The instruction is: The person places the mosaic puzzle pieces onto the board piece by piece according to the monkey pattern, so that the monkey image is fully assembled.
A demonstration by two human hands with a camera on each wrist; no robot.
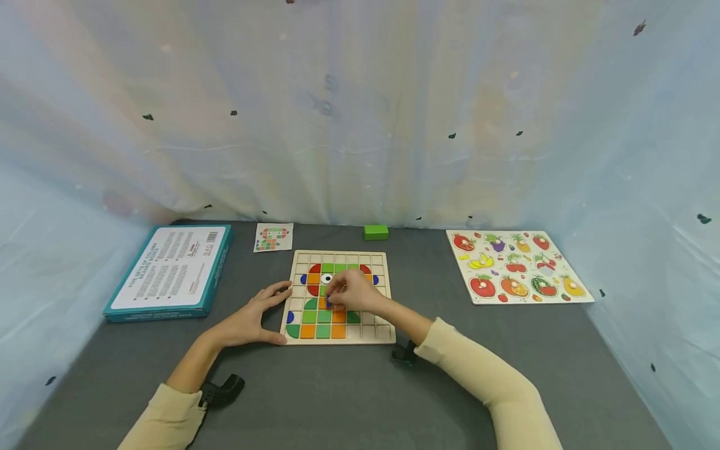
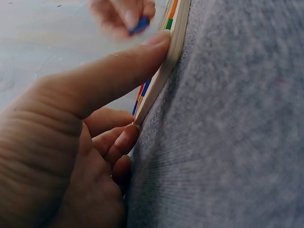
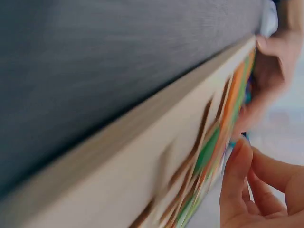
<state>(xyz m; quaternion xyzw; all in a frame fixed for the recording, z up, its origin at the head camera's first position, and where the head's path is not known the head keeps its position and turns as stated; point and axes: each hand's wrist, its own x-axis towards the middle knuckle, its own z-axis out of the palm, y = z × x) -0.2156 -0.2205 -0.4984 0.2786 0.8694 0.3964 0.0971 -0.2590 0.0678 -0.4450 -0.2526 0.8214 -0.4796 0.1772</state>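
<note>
A wooden grid board [image 1: 374, 333] lies on the grey table, partly filled with red, green, orange and blue pieces and a white eye piece [image 1: 326, 279]. My left hand [image 1: 247, 322] rests against its left side, thumb at the near corner and fingers spread along the edge. In the left wrist view the thumb [image 2: 118, 71] lies along the board's rim. Above the middle of the grid, my right hand [image 1: 358, 294] pinches a small blue piece [image 2: 139, 26] between thumb and fingertips. The squares beneath that hand are partly hidden.
Behind the board lie a printed pattern card [image 1: 273, 237] and a green block [image 1: 375, 232]. A teal and white box [image 1: 169, 269] is at the left, a fruit puzzle board [image 1: 529, 269] at the right. A pale curtain [image 1: 360, 125] hangs behind the table.
</note>
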